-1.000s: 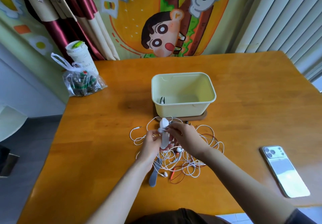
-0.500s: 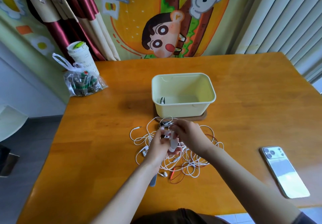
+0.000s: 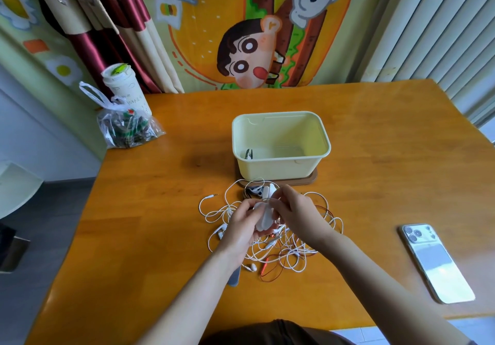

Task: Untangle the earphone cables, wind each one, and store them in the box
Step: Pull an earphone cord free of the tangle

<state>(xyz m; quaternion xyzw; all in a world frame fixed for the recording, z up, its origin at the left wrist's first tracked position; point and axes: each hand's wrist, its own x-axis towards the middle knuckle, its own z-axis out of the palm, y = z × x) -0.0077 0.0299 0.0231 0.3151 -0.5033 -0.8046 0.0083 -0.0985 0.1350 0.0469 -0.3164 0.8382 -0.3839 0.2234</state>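
Note:
A tangle of white and red earphone cables (image 3: 292, 248) lies on the wooden table (image 3: 160, 210) in front of a pale yellow box (image 3: 281, 167). The box stands on a brown mat and holds one small dark wound item at its left end. My left hand (image 3: 241, 229) and my right hand (image 3: 300, 216) meet over the tangle. Together they hold a white flat winder piece (image 3: 263, 217) with white cable at it. A grey strip (image 3: 234, 277) shows under my left forearm.
A phone (image 3: 436, 261) lies face down at the right near the table's front edge. At the back left stand a paper cup (image 3: 126, 90) and a clear plastic bag (image 3: 126, 127) of small items. Curtains and a cartoon cloth hang behind.
The white winder piece has come down from upright between my hands to a lower spot in my left palm. Both hands have stayed over the tangle.

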